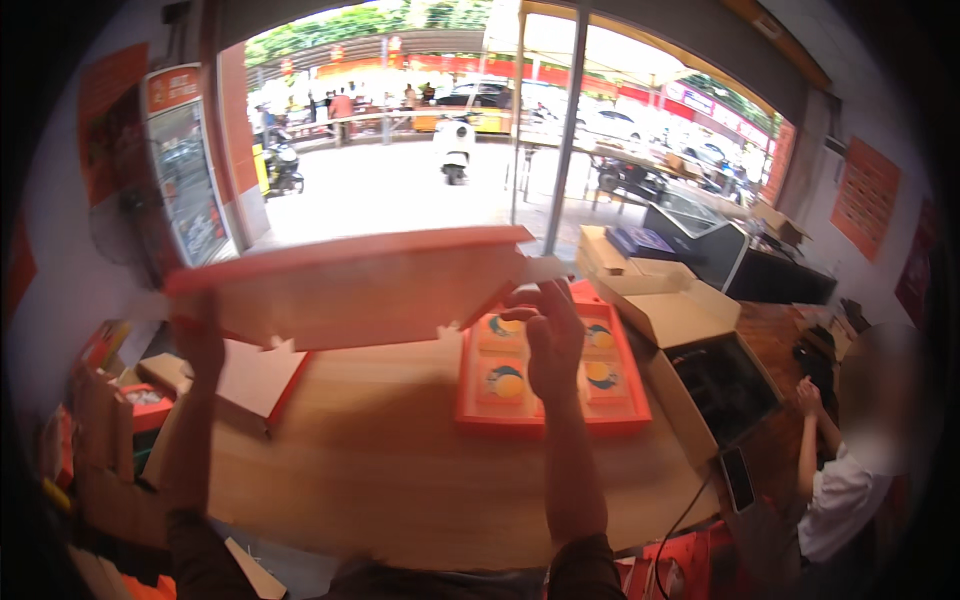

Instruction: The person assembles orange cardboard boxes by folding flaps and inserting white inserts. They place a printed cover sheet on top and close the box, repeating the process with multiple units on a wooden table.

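L hand (200,335) was clamped on left end of red tabbed carton lid (340,295), raised above far part of wood tabletop (350,480). R hand (555,340) was at lid's right end, fingers curled; grip/contact couldn't be told. Open red gift box (555,427) w/ 4 blue-yellow-print packs (505,382) sat at right, approx. beneath R hand.

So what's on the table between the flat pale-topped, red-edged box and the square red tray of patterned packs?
In the head view, bare brown wooden tabletop; the raised, blurred red cardboard panel hides the far part.
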